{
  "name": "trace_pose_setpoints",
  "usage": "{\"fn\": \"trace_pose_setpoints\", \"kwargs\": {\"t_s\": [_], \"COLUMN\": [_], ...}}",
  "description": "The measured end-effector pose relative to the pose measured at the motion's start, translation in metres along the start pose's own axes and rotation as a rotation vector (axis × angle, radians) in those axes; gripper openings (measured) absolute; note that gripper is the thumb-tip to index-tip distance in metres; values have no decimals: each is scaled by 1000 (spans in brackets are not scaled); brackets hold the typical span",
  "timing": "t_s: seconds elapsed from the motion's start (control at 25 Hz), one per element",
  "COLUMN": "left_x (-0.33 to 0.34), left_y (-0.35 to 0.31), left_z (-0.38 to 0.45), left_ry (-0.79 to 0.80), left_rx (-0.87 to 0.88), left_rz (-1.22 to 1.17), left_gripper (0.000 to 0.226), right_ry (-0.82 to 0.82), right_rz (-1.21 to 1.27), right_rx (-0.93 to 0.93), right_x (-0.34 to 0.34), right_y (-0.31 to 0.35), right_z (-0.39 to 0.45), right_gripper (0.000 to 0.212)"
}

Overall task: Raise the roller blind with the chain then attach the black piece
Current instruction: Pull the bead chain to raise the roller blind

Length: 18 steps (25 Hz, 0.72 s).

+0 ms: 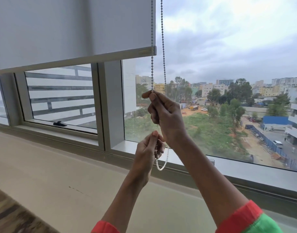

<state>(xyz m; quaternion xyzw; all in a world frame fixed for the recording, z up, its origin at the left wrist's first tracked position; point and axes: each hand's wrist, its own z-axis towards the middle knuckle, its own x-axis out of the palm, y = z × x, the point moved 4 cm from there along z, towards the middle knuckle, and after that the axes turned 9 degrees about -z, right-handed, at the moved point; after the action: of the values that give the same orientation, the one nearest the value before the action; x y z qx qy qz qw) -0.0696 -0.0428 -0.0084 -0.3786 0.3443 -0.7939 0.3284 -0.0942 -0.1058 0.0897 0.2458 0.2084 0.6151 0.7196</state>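
Now right hand (166,115) pinching chain (152,69) above; left hand (146,150) pinching below.

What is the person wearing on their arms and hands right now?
Both hands, left hand and right hand, are bare: no gloves, rings or watch visible. The forearms are uncovered. At the bottom edge, the left sleeve shows red-orange; the right sleeve is red-orange with green beneath.

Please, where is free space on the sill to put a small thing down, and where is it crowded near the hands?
The wide beige sill lies bare from the window frame to the wooden edge at lower left. The black handle sits up on the frame, off the sill. It is crowded where the left hand and right hand grip the bead chain.
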Motion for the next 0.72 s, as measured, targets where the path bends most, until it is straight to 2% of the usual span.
{"fn": "trace_pose_setpoints", "kwargs": {"t_s": [0.12, 0.28, 0.4, 0.48, 0.6, 0.72], "left_x": [-17, -15, 0, 13, 24, 21], "left_y": [-3, -44, -84, -100, -101, -94], "left_z": [12, 34, 50, 57, 58, 52], "left_ry": [-108, -180, -138, -79, -84, -68], "left_rx": [-2, 116, 188, 242, 286, 328], "left_rz": [80, 53, 5, 41, 109, 123], "left_gripper": [39, 41, 41, 33, 27, 26], "right_ry": [0, 6, 63, 106, 154, 270], "right_rz": [2, 29, -80, -103, -63, 88], "right_rx": [16, 60, 59, 81, 123, 228], "right_x": [-1, 0, 2, 3, 0, -5], "right_y": [-14, -38, -50, -59, -70, -77], "right_z": [-16, -34, -42, -45, -40, -34], "right_gripper": [19, 18, 22, 29, 31, 20]}}
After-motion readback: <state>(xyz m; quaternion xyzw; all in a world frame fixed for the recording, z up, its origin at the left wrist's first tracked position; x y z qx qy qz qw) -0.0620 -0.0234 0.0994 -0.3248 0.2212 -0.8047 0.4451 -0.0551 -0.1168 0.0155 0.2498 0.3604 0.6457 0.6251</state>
